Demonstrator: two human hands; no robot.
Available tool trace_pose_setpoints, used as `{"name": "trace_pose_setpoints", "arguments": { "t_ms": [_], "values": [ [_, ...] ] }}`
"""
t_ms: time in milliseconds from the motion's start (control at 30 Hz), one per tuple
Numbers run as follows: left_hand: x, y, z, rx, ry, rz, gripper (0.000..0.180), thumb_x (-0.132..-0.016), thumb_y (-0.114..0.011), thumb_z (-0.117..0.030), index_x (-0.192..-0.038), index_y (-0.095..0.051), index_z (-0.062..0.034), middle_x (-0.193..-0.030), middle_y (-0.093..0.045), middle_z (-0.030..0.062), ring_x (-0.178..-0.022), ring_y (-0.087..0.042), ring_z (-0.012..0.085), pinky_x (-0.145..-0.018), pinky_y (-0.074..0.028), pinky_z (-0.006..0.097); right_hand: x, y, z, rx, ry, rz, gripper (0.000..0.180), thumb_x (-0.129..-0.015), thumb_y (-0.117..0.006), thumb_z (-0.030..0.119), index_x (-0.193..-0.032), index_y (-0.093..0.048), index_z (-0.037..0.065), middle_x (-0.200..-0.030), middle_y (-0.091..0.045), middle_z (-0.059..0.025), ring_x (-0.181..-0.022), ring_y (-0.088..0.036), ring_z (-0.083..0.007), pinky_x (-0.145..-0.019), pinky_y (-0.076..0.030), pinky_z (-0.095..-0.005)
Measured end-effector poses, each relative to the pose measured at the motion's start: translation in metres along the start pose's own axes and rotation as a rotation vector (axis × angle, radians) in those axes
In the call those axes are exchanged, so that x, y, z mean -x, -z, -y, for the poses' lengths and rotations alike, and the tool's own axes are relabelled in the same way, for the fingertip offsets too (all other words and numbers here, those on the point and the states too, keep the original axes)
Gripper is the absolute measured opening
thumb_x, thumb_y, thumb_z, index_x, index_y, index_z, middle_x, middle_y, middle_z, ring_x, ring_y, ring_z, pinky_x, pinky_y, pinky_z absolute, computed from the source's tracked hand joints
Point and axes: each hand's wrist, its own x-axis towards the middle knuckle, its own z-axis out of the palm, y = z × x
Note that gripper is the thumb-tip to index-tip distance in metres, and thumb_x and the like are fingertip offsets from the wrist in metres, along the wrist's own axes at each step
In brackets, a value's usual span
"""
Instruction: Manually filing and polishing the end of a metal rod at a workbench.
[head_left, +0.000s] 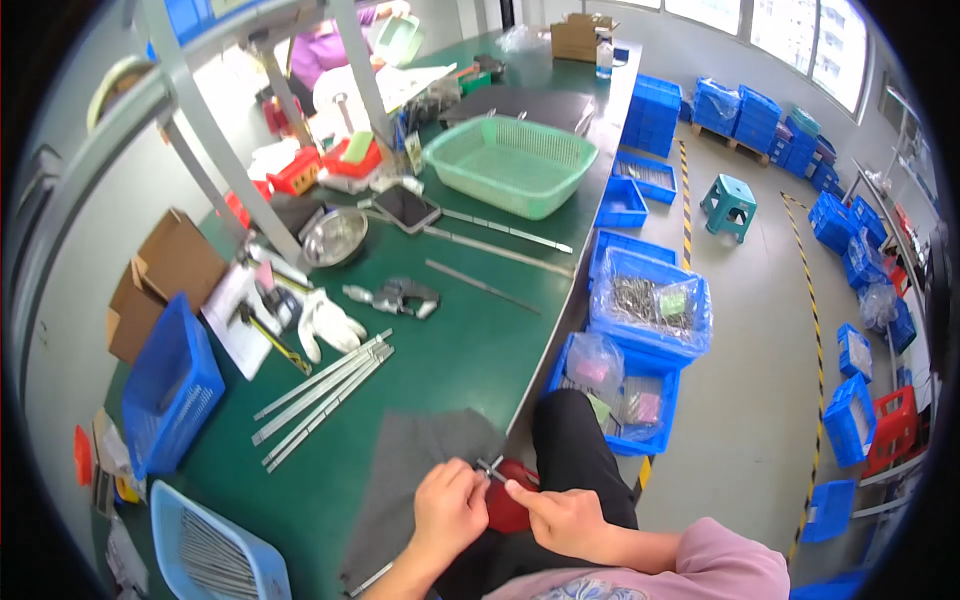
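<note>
My left hand (447, 508) and my right hand (562, 518) meet at the near edge of the green table (470, 350). Together they pinch a small metal part (491, 468) between the fingertips. A red object (510, 495) sits just under my hands, partly hidden by them. A dark grey mat (410, 480) lies on the table under my left hand. A bundle of long metal strips (325, 398) rests on the table to the left of the mat.
A green mesh basket (512, 163), a steel bowl (334, 236), white gloves (328, 322) and a pliers-like tool (400, 296) lie further back. Blue bins (168, 390) flank the table; blue crates (650, 305) of parts stand on the floor at right. Another person (325, 45) works at the far end.
</note>
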Motion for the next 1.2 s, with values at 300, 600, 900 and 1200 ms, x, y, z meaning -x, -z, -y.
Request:
{"name": "trace_pose_setpoints", "arguments": {
  "t_ms": [300, 600, 900, 1200],
  "values": [
    [-0.015, 0.001, 0.001, 0.016, -0.002, -0.012, 0.015, -0.067, -0.066, 0.007, -0.070, -0.053, -0.0008, -0.069, -0.049, 0.0117, -0.062, -0.052, 0.0313, -0.054, -0.042, 0.040, -0.019, 0.017, -0.001, 0.083, 0.026, 0.087, 0.049, -0.071, -0.057, -0.007, -0.118, -0.065, 0.004, -0.061, -0.057, -0.0078, -0.047, -0.054, -0.0227, -0.045, -0.042, -0.0334],
    [-0.007, -0.001, -0.001, 0.004, 0.011, 0.002, 0.016, -0.065, -0.068, 0.006, -0.072, -0.056, -0.0012, -0.072, -0.051, 0.0084, -0.064, -0.053, 0.0279, -0.056, -0.044, 0.038, -0.017, 0.008, -0.003, 0.134, 0.080, 0.016, 0.054, -0.068, -0.061, -0.001, -0.120, -0.066, 0.011, -0.054, -0.044, -0.0015, -0.041, -0.046, -0.0190, -0.041, -0.038, -0.0323],
    [-0.006, 0.000, -0.003, -0.015, 0.022, 0.025, 0.016, -0.065, -0.069, 0.006, -0.072, -0.057, -0.0012, -0.073, -0.052, 0.0083, -0.064, -0.053, 0.0274, -0.056, -0.044, 0.037, -0.022, 0.020, 0.000, 0.045, 0.040, 0.061, 0.054, -0.068, -0.063, 0.000, -0.121, -0.065, 0.011, -0.053, -0.047, -0.0024, -0.040, -0.048, -0.0217, -0.040, -0.039, -0.0327],
    [-0.003, 0.003, -0.004, 0.006, 0.037, 0.017, 0.017, -0.064, -0.069, 0.006, -0.073, -0.057, -0.0016, -0.072, -0.052, 0.0081, -0.063, -0.053, 0.0277, -0.055, -0.044, 0.037, -0.013, 0.026, 0.010, 0.058, -0.006, 0.168, 0.047, -0.070, -0.058, -0.008, -0.114, -0.066, 0.004, -0.058, -0.053, -0.0062, -0.044, -0.050, -0.0210, -0.042, -0.039, -0.0319]
  ]
}}
